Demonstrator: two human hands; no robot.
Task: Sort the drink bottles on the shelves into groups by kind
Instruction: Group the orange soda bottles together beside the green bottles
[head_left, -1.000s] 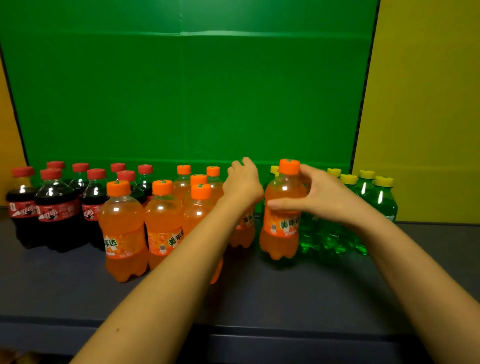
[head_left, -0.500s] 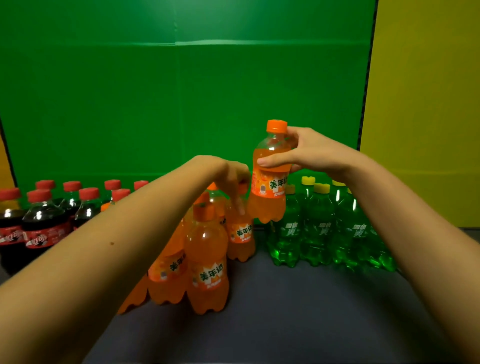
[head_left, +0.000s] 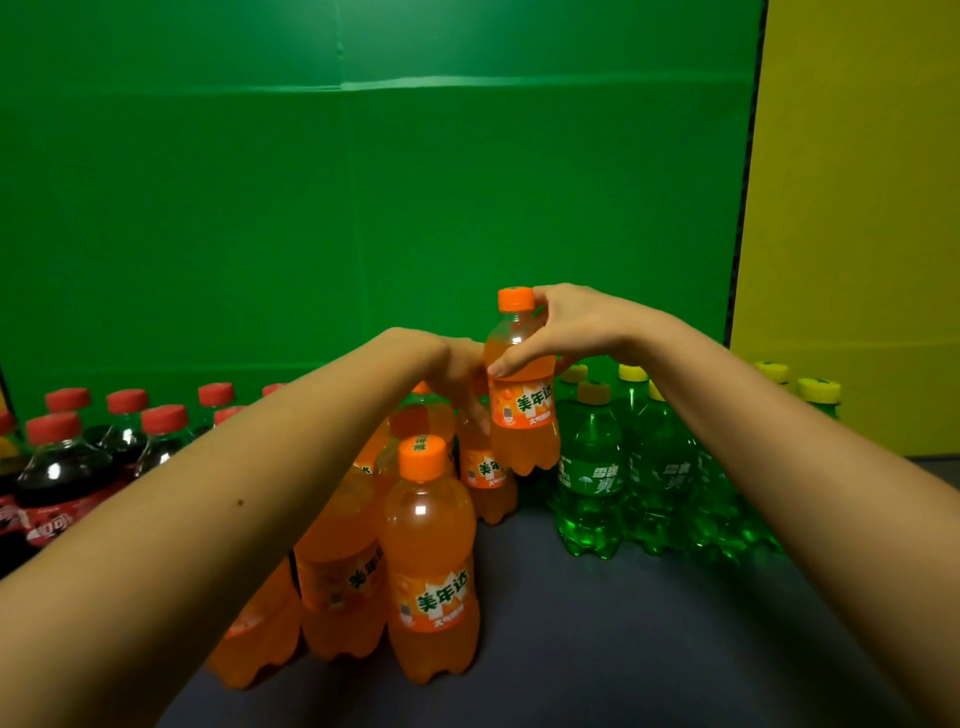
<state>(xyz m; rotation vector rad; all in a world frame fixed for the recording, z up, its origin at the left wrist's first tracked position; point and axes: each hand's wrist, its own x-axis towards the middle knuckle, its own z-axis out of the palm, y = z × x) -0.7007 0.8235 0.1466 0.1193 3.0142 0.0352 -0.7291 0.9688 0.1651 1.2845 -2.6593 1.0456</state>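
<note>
My right hand (head_left: 582, 327) grips an orange soda bottle (head_left: 524, 410) by its neck and shoulder and holds it upright in the air, between the orange group and the green group. My left hand (head_left: 457, 369) reaches over the orange soda bottles (head_left: 431, 545), its fingers curled down over the top of a rear orange bottle (head_left: 483, 473) whose cap is hidden. Red-capped cola bottles (head_left: 57, 467) stand at the left. Yellow-capped green soda bottles (head_left: 592, 467) stand at the right, partly behind my right forearm.
The bottles stand on a dark grey shelf (head_left: 597, 634) with bare surface in front of the green group. A green back panel (head_left: 363, 208) closes the rear and a yellow panel (head_left: 857, 208) stands at the right.
My right hand has lifted the orange bottle off the shelf beside the green bottles and carried it up and left. My left hand stayed on top of the rear orange bottle. The view moved closer.
</note>
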